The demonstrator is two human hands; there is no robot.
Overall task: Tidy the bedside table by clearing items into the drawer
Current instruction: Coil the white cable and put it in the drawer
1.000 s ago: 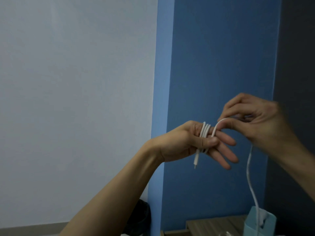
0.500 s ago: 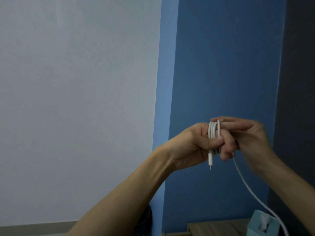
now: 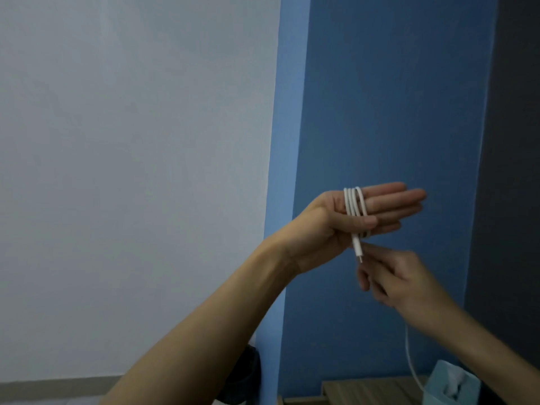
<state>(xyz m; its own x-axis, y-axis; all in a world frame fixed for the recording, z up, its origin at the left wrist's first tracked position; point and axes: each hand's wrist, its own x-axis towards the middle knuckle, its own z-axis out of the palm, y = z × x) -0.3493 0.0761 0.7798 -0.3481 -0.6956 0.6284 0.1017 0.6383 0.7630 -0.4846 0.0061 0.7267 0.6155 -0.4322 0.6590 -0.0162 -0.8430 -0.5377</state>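
Observation:
A white charging cable (image 3: 355, 204) is wound in several loops around the straight fingers of my left hand (image 3: 344, 220), held high in front of the blue wall. My thumb pins the loops, and the plug end hangs below my palm. My right hand (image 3: 391, 276) sits just under it, blurred, fingers closed around the trailing cable. The free length of cable drops from my right hand toward the bedside table (image 3: 371, 390) at the bottom edge. The drawer is out of view.
A pale teal tissue box (image 3: 447, 384) stands on the wooden table top at the bottom right. A dark object (image 3: 248, 372) lies low behind my left forearm. A white wall fills the left, a dark panel the far right.
My right hand swung from above my left fingers down to below them, carrying the cable around for another loop. My left fingers straightened out.

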